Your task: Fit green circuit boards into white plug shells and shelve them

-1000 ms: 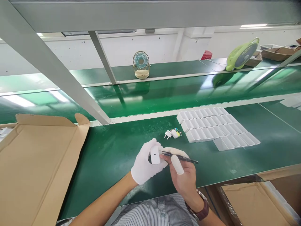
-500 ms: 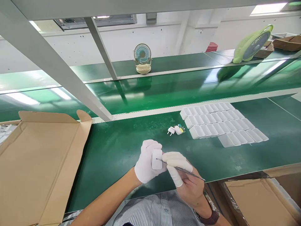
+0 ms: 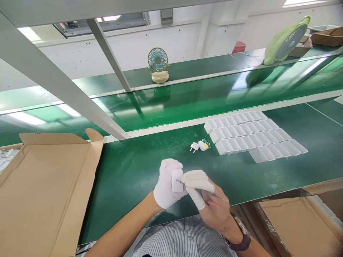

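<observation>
My left hand (image 3: 166, 185), in a white glove, is closed around a small white plastic charger housing (image 3: 177, 184) with rounded corners. In my right hand (image 3: 205, 191), with white covers on the fingers, I grip thin metal tweezers (image 3: 214, 195). Their tip touches or lies just over the face of the housing; which of the two I cannot tell. Beyond my hands on the green bench lie a white two-pin plug (image 3: 194, 146) and a small circuit board (image 3: 205, 144) with a yellow part.
Rows of open white plastic housings (image 3: 241, 134) stand on the bench at right. A large cardboard box (image 3: 45, 189) with raised flaps is at left. Behind the bench run a green conveyor belt (image 3: 171, 110) and a shelf with a small fan (image 3: 158, 66). Another box (image 3: 302, 221) is below right.
The view has shifted slightly. The tweezers have tilted a little in my right hand, their tip still at the housing's face. My left hand keeps its hold.
</observation>
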The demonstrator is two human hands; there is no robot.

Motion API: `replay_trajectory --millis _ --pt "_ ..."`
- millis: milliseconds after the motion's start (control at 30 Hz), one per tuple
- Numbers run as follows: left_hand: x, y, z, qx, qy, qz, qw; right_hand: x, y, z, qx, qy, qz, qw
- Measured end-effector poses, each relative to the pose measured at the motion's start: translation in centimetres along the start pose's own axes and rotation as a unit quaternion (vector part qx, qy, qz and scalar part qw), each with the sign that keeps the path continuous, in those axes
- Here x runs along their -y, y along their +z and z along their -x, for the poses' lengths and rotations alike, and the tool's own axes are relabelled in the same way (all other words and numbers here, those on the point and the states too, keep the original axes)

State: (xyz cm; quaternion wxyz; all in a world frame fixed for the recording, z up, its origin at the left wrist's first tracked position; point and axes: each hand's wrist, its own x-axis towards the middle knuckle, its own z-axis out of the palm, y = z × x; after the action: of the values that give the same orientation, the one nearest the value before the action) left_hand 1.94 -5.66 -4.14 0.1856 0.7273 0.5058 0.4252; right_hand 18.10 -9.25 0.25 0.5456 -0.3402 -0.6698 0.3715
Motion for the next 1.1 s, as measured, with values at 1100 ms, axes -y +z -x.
replay_trajectory --millis 1100 --pt "-1.4 -0.3 -1.4 -0.136 0.198 -0.165 0.957 -1.2 -0.1 -0.1 -0.038 0.018 -0.031 0.999"
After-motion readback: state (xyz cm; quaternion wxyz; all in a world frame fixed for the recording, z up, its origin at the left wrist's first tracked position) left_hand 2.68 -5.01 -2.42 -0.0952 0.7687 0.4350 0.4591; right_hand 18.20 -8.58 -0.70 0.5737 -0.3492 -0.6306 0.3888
